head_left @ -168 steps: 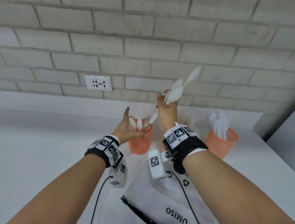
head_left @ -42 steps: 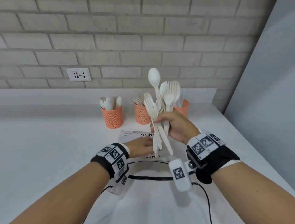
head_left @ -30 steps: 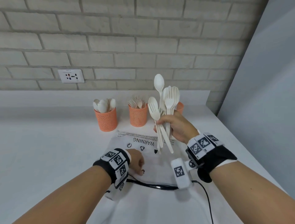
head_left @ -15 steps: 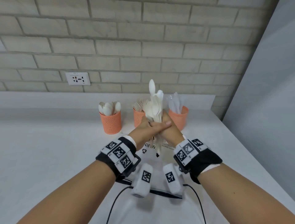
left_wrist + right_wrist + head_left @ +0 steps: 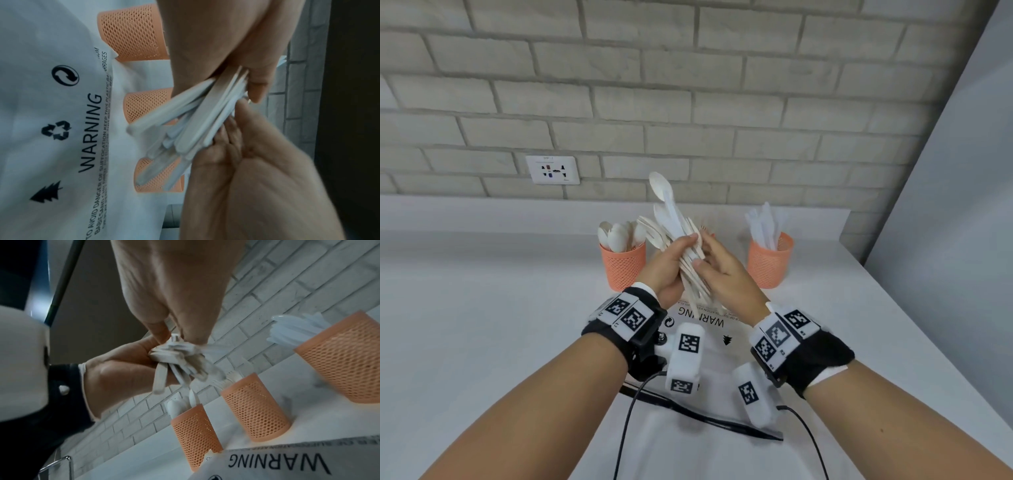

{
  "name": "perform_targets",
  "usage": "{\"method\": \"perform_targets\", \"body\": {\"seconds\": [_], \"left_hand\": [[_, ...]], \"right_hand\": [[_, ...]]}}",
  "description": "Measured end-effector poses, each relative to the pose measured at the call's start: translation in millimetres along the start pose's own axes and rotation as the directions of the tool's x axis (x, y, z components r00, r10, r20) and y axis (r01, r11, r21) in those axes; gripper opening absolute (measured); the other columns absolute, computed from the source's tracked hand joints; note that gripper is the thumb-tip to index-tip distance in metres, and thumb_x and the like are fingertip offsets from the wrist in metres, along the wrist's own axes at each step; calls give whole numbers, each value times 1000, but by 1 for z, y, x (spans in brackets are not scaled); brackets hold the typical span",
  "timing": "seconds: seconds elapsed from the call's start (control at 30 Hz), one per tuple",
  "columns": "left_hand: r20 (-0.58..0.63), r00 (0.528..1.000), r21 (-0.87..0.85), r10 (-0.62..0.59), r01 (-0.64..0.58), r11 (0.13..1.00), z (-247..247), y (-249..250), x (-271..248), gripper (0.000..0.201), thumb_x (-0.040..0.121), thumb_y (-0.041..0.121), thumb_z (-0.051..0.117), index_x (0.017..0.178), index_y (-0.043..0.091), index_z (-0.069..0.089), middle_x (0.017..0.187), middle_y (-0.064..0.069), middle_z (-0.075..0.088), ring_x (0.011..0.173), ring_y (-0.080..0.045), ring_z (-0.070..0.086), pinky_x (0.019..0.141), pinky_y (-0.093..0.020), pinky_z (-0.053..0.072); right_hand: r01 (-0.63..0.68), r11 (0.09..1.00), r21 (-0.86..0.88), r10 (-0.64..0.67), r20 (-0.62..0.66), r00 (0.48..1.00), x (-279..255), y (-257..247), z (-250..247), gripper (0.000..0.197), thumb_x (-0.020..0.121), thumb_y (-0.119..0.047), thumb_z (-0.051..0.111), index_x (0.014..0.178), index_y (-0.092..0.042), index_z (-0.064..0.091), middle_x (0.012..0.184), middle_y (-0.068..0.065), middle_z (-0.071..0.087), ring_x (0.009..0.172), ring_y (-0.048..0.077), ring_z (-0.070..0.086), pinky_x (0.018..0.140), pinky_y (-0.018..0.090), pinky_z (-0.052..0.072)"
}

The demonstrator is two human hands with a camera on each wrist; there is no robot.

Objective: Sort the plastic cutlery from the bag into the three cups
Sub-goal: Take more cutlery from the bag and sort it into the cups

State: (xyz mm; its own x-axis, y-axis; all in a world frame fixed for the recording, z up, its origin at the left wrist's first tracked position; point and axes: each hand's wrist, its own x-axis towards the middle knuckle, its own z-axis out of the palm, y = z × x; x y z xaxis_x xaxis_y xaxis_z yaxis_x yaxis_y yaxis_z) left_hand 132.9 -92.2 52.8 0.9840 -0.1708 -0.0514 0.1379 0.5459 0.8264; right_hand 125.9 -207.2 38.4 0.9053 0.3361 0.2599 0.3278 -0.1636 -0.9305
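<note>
A bundle of white plastic cutlery is held up over the table, leaning left, with a spoon sticking out on top. My left hand grips its handles from the left, fingers curled round them. From the right, my right hand pinches the same bundle with thumb and fingertips. Three orange mesh cups stand behind: the spoon cup on the left, the fork cup mostly hidden by my hands in the head view, and the knife cup on the right. The white bag lies flat under my wrists.
A brick wall with a socket runs behind a low white ledge. A grey panel stands along the table's right edge. The bag's black zip strip and the wrist cables lie near me.
My left hand rose from the bag and took hold of the bundle that the right hand held. The bundle now leans left instead of standing upright, and the hands sit a little lower.
</note>
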Motion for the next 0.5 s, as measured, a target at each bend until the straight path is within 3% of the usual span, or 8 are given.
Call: {"method": "perform_targets", "body": {"seconds": [0.07, 0.13, 0.17, 0.23, 0.3, 0.4, 0.5], "left_hand": [[-11, 1000, -13, -9, 9, 1000, -1, 2, 2, 20, 95, 15, 43, 95, 4, 60, 88, -9, 67, 87, -21, 63, 90, -34, 49], [-43, 999, -46, -17, 15, 999, -2, 3, 6, 22, 95, 15, 42, 88, 4, 60, 84, -9, 68, 87, -20, 63, 90, -34, 48], [-44, 999, -69, -17, 14, 997, -4, 4, 8, 22, 95, 15, 43, 84, 5, 60, 76, -6, 69, 81, -18, 64, 86, -31, 50], [-15, 1000, -98, -18, 16, 995, -8, 8, 11, 21, 94, 13, 45, 79, 6, 58, 65, -2, 68, 68, -13, 67, 71, -26, 56], [-3, 1000, -99, -4, 4, 995, -14, 11, 14, 19, 93, 9, 47, 77, 7, 57, 67, -4, 68, 66, -14, 68, 65, -24, 58], [-48, 999, -73, 14, -17, 997, -24, 14, 17, 10, 89, 5, 54, 80, 4, 59, 79, -10, 61, 74, -21, 64, 69, -30, 57], [-97, 995, -39, 22, -26, 999, -33, 19, 24, 3, 85, 2, 58, 84, 1, 61, 78, -12, 61, 67, -20, 66, 64, -30, 59]], "right_hand": [[29, 991, -133, -43, -107, 993, 6, 0, 1, 41, 95, -7, 46, 135, -11, 45, 120, 1, 54, 111, 17, 56, 100, 29, 44], [20, 969, -248, -62, -162, 985, 11, 1, 4, 28, 94, -9, 49, 120, -4, 59, 99, 0, 51, 95, 18, 55, 86, 17, 45], [13, 962, -272, -64, -183, 981, 14, 2, 5, 23, 94, -10, 50, 110, -1, 63, 92, 1, 50, 87, 17, 53, 75, 10, 42], [5, 953, -304, -73, -213, 974, 18, 5, 6, 23, 94, -12, 51, 94, 5, 65, 86, 6, 50, 76, 15, 49, 65, 8, 38], [-11, 949, -316, -58, -207, 977, 23, 8, 8, 26, 94, -13, 50, 88, 8, 64, 82, 9, 52, 72, 16, 48, 65, 16, 38], [-37, 962, -270, -5, -153, 988, 29, 7, 11, 24, 94, -14, 51, 86, 4, 65, 74, 14, 57, 67, 17, 49, 65, 28, 40], [-39, 974, -223, -11, -215, 977, 36, 1, 11, 15, 88, -8, 57, 80, 0, 68, 68, 2, 61, 62, 6, 53, 63, 17, 43]]}}
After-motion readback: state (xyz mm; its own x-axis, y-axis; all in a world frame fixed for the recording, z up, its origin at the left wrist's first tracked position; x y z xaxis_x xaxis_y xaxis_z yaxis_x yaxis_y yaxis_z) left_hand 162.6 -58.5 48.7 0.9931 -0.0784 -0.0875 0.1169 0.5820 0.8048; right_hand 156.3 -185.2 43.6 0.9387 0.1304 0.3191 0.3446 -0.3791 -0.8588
